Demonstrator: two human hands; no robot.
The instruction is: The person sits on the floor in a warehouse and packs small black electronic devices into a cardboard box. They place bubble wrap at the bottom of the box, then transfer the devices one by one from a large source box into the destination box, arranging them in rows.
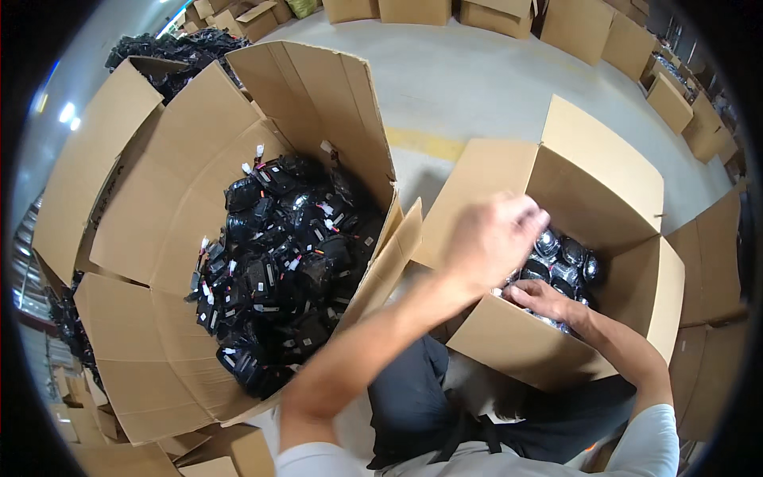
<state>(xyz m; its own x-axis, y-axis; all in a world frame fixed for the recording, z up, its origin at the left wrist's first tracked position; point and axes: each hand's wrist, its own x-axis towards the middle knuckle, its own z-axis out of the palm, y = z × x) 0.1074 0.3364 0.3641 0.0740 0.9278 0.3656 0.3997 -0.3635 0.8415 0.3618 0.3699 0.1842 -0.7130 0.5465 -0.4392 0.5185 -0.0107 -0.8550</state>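
Observation:
My left hand (494,240), smeared by motion, is raised over the left side of the smaller cardboard box (592,179). Its fingers look bent, but whether anything is in them cannot be seen. Lower down in the same box, my right hand (544,300) has its fingers curled together, low against the near left side. What they hold, if anything, is hidden. Beside and beyond that hand lie several shiny dark rounded parts (566,262) in clear plastic. To the left, a large cardboard box (171,191) holds a heap of black bagged parts (278,254) with white connectors and coloured wires.
Flaps of both boxes stand up or fold outward, and a flap (389,254) of the large box rises between them. More black bagged parts (179,56) are piled at the far left. Other cartons (576,32) line the far floor and the right side (707,246).

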